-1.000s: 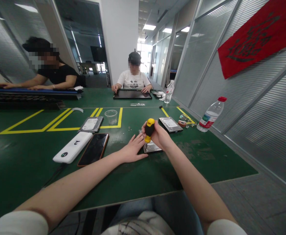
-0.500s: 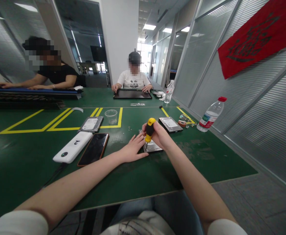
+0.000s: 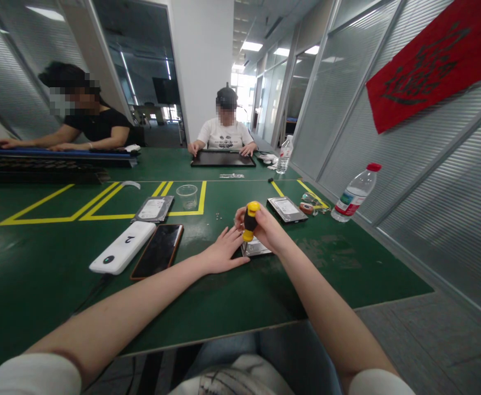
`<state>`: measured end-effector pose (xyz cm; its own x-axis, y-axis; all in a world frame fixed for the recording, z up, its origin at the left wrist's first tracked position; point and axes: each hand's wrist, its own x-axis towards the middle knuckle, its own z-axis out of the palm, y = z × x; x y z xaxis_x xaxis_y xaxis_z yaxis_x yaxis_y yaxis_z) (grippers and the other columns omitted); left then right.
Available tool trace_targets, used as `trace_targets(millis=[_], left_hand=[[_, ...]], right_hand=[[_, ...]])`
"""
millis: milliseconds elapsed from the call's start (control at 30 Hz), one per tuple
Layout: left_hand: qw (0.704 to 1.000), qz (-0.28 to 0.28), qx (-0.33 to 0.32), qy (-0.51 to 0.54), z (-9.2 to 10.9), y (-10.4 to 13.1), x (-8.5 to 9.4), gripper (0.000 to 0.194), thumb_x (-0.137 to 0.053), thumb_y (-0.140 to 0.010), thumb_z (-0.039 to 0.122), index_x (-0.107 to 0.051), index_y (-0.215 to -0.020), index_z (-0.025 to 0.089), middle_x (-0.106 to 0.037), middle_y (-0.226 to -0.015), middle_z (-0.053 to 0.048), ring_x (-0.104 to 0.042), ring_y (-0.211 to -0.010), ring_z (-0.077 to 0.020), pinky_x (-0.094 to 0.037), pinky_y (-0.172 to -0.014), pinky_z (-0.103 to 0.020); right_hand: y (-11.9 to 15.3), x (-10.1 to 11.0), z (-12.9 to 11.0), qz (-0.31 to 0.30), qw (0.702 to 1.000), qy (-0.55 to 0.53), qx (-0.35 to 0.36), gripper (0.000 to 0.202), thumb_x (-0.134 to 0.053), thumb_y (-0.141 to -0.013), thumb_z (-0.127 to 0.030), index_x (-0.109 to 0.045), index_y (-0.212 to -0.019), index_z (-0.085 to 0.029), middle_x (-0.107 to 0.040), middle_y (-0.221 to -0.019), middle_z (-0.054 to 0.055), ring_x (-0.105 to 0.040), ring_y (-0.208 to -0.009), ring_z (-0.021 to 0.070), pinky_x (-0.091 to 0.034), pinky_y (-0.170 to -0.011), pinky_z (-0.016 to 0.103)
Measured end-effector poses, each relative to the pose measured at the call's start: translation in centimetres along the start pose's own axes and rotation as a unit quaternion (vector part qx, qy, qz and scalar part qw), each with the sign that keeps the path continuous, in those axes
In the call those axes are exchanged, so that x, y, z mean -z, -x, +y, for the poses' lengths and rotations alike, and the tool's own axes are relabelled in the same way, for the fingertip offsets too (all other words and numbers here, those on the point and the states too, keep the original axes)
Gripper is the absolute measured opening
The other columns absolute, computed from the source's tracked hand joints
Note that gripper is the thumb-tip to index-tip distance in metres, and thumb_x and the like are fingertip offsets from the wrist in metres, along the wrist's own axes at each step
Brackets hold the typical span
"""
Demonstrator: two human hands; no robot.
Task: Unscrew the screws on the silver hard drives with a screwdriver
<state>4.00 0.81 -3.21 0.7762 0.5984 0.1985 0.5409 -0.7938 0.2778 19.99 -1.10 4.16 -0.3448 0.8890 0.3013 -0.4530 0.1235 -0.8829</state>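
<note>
My right hand (image 3: pixel 267 227) grips a yellow and black screwdriver (image 3: pixel 250 220) by its handle. The screwdriver stands nearly upright, its shaft pointing down at the left front corner of a hard drive (image 3: pixel 260 248). Both hands partly hide this drive, which lies flat on the green table. My left hand (image 3: pixel 226 252) rests flat against the drive's left side, fingers spread. Several tiny screws (image 3: pixel 218 216) lie beyond my left hand. A second hard drive (image 3: pixel 287 209) is just past my right hand, and a third hard drive (image 3: pixel 153 208) lies to the left.
A white power bank (image 3: pixel 123 248) and a phone (image 3: pixel 158 251) lie left of my hands. Behind them stands a clear plastic cup (image 3: pixel 187 196). A red-capped bottle (image 3: pixel 355 195) stands on the right. Across the table (image 3: pixel 326 274), a person (image 3: pixel 224 134) handles a dark flat panel (image 3: pixel 222 158).
My right hand and the top of the screwdriver have shifted slightly left and down, with the fingers regripping the handle. My left hand stays in place.
</note>
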Motion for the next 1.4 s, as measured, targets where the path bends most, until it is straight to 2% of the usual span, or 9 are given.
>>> trace_targets(millis=[133, 300, 533, 667, 800, 967, 1133, 1267, 1400], left_hand=[[1.000, -0.008, 0.007, -0.002, 0.18, -0.01, 0.19, 0.069, -0.054, -0.093, 0.049, -0.031, -0.148, 0.015, -0.028, -0.155, -0.018, -0.019, -0.145, -0.0348, -0.015, -0.116, -0.059], [1.000, -0.006, 0.008, 0.000, 0.11, -0.04, 0.21, 0.068, -0.059, -0.090, 0.050, -0.034, -0.147, 0.021, -0.029, -0.155, -0.015, -0.021, -0.145, -0.0351, -0.016, -0.115, -0.060], [1.000, 0.003, 0.003, 0.014, -0.13, -0.02, 0.14, 0.070, -0.061, -0.089, 0.048, -0.034, -0.147, 0.021, -0.029, -0.155, -0.014, -0.019, -0.145, -0.0337, -0.017, -0.116, -0.058], [1.000, -0.008, 0.016, 0.004, 0.08, -0.03, 0.20, 0.069, -0.062, -0.088, 0.048, -0.037, -0.145, 0.018, -0.029, -0.155, -0.016, -0.020, -0.145, -0.0348, -0.016, -0.116, -0.059], [1.000, -0.010, 0.018, -0.003, 0.32, -0.06, 0.39, 0.066, -0.063, -0.088, 0.047, -0.041, -0.143, 0.017, -0.035, -0.152, -0.016, -0.022, -0.144, -0.0349, -0.017, -0.116, -0.058], [1.000, -0.006, 0.012, 0.010, 0.36, -0.04, 0.52, 0.067, -0.061, -0.089, 0.046, -0.037, -0.145, 0.018, -0.032, -0.153, -0.016, -0.020, -0.145, -0.0347, -0.016, -0.116, -0.059], [1.000, -0.006, 0.011, 0.010, 0.22, -0.03, 0.37, 0.069, -0.061, -0.089, 0.047, -0.036, -0.146, 0.019, -0.029, -0.155, -0.016, -0.020, -0.145, -0.0352, -0.017, -0.115, -0.059], [1.000, -0.001, 0.009, 0.001, 0.21, -0.04, 0.29, 0.064, -0.061, -0.088, 0.047, -0.041, -0.142, 0.019, -0.033, -0.153, -0.015, -0.023, -0.144, -0.0354, -0.018, -0.115, -0.058], [1.000, -0.002, 0.012, 0.007, 0.17, -0.03, 0.27, 0.066, -0.060, -0.088, 0.047, -0.038, -0.144, 0.020, -0.033, -0.153, -0.015, -0.023, -0.144, -0.0354, -0.017, -0.115, -0.059]], right_hand=[[0.14, -0.08, -0.11, -0.011, 1.000, 0.015, 0.005, 0.048, -0.071, -0.069, -0.059, -0.046, -0.089, -0.023, -0.062, -0.069, -0.005, -0.053, -0.055, 0.0093, -0.043, -0.057, 0.024], [-0.24, -0.04, -0.22, 0.010, 1.000, -0.017, -0.016, 0.052, -0.060, -0.072, -0.069, -0.056, -0.088, -0.019, -0.056, -0.064, -0.003, -0.048, -0.053, 0.0092, -0.041, -0.056, 0.026], [0.04, -0.17, -0.25, 0.000, 1.000, 0.011, -0.013, 0.054, -0.080, -0.058, -0.057, -0.049, -0.085, -0.022, -0.063, -0.074, -0.004, -0.055, -0.060, 0.0104, -0.045, -0.061, 0.026], [-0.23, 0.20, -0.01, 0.004, 1.000, -0.005, 0.005, 0.048, -0.070, -0.069, -0.061, -0.050, -0.087, -0.022, -0.054, -0.061, -0.006, -0.045, -0.052, 0.0077, -0.038, -0.054, 0.022], [-0.58, 0.46, 0.16, 0.022, 1.000, -0.017, -0.011, 0.051, -0.054, -0.077, -0.069, -0.056, -0.087, -0.019, -0.052, -0.066, -0.003, -0.048, -0.057, 0.0091, -0.042, -0.057, 0.024], [-0.12, 0.15, 0.04, 0.013, 1.000, 0.025, -0.003, 0.053, -0.077, -0.060, -0.062, -0.051, -0.082, -0.021, -0.061, -0.075, -0.002, -0.055, -0.063, 0.0109, -0.044, -0.062, 0.026], [-0.09, 0.08, 0.13, -0.002, 1.000, 0.018, 0.000, 0.050, -0.071, -0.067, -0.063, -0.048, -0.085, -0.023, -0.053, -0.060, -0.008, -0.044, -0.049, 0.0075, -0.036, -0.053, 0.023], [-0.48, 0.33, 0.32, 0.031, 0.999, -0.006, -0.014, 0.052, -0.057, -0.074, -0.070, -0.056, -0.084, -0.019, -0.053, -0.066, -0.003, -0.048, -0.057, 0.0102, -0.042, -0.058, 0.026], [-0.35, 0.38, 0.32, 0.039, 0.999, 0.016, -0.001, 0.050, -0.072, -0.065, -0.064, -0.055, -0.082, -0.020, -0.059, -0.080, 0.000, -0.055, -0.070, 0.0111, -0.046, -0.068, 0.027]])
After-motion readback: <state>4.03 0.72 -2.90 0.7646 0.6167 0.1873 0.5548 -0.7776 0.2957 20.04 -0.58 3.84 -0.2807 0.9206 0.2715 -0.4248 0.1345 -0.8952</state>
